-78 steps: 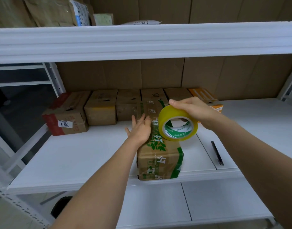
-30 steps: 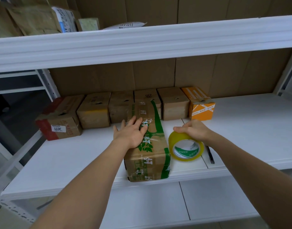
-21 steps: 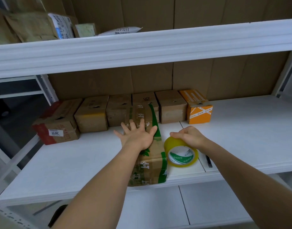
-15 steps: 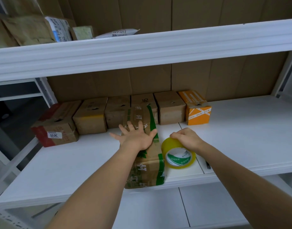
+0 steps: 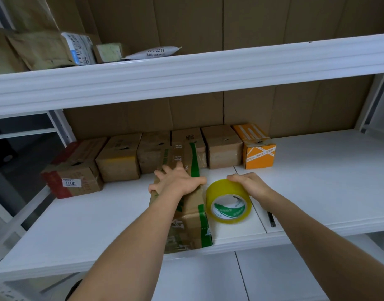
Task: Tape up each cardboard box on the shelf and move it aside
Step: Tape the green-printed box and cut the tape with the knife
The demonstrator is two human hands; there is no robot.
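The long box (image 5: 187, 216) is matt brown cardboard with shiny clear tape over green print. The tape roll (image 5: 229, 202) is glossy yellowish plastic, and the shelf (image 5: 317, 170) looks smooth, matt white.

stockroom | white metal shelving (image 5: 186, 83) | rows of parcels (image 5: 119, 157)

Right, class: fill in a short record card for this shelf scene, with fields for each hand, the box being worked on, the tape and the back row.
left hand: fingers spread, pressing on the box top
right hand: gripping the tape roll's top
worked box: long brown cardboard box with green print, lying on the white shelf
tape: yellow roll of packing tape, right of the box
back row: brown boxes, then an orange carton
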